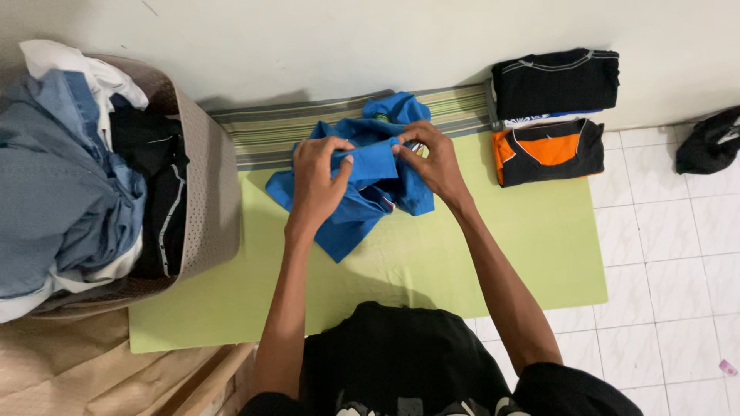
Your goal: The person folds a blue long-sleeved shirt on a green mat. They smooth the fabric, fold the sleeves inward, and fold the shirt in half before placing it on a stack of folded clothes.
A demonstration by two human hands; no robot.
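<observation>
While both hands work over the far middle of the green mat [478, 262], I see them gripping a bright blue shirt [362, 196] that lies bunched and crumpled there, its far edge lapping onto the striped cloth [270, 127] against the wall. My left hand [317, 179] has its fingers closed on a flat folded band of the blue fabric, thumb on top; my right hand [435, 160] pinches the same band from the right side, so the strip is drawn taut between the two. The shirt is a plain saturated blue, with a small flash of white and red trim showing near its lower fold and a bit of green at the far collar area; one corner trails off toward me on the near left. On the left stands a beige perforated laundry basket [212, 200] heaped with grey-blue, white and black clothes. On the far right, two folded garments lie side by side: a black folded shirt [555, 81] and, nearer, an orange and black folded shirt [549, 150]. A dark bundle [708, 142] lies on the white tiles at the far right.
</observation>
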